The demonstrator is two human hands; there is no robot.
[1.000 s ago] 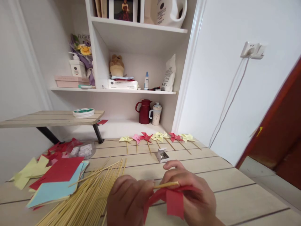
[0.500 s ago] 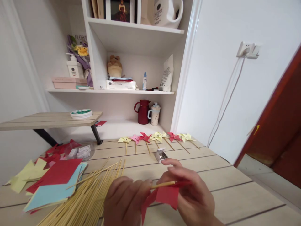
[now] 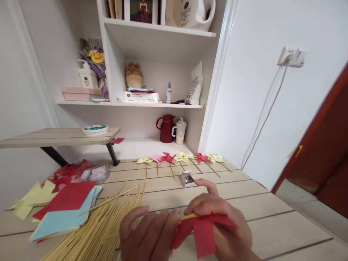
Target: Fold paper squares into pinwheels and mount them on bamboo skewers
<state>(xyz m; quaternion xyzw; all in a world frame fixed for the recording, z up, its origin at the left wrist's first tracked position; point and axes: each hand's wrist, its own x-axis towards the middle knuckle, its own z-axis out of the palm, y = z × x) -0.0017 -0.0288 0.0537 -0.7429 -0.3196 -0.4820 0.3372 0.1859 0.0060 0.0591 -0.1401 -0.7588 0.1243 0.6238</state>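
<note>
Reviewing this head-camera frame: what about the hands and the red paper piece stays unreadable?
- Head view: how the red folded paper pinwheel is fixed to the thin bamboo stick; the right hand covers the joint.
- Left hand: wrist cut off by the bottom edge; whether its grip holds the stick is hidden.
- Small open silver box: contents too small to make out.

Left hand (image 3: 148,233) and right hand (image 3: 221,226) low, close together, fingers curled, fingertips pinching inward.
</note>
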